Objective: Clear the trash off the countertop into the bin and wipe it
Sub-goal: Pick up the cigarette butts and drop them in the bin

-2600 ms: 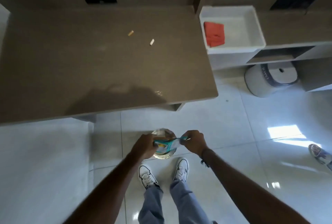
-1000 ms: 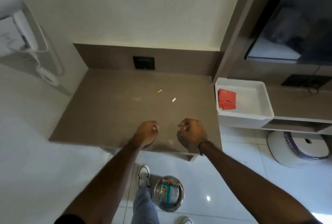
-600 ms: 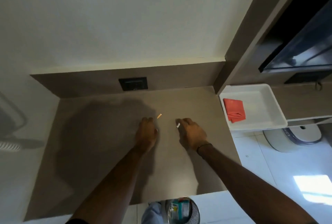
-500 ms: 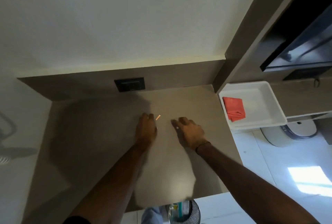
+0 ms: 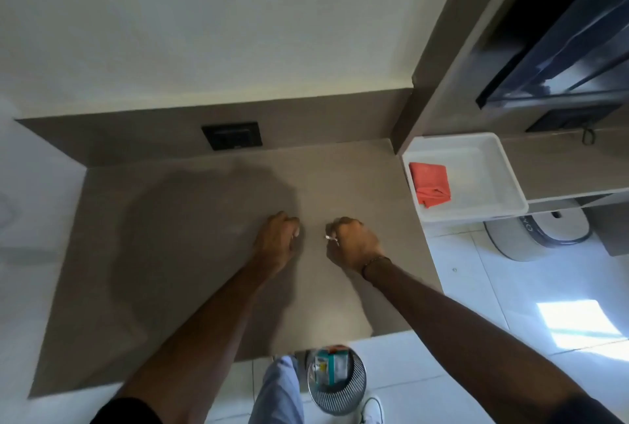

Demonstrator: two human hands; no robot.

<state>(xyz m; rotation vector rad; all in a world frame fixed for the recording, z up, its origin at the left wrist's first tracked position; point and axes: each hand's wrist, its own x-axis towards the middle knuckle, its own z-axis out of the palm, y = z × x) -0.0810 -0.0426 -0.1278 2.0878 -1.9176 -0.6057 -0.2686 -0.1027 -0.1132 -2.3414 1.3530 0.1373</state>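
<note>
Small white scrap pinched in right grip.

Black wall socket: sitting in the brown backsplash at the far edge, left of centre. White tray: resting on a lower shelf at the right. Dark glass-fronted unit: hanging at far right, above that tray. Round white device: lying on the pale floor tiles beneath the shelf, its lettering too blurred to read. White shoe: showing at the near edge.
</note>
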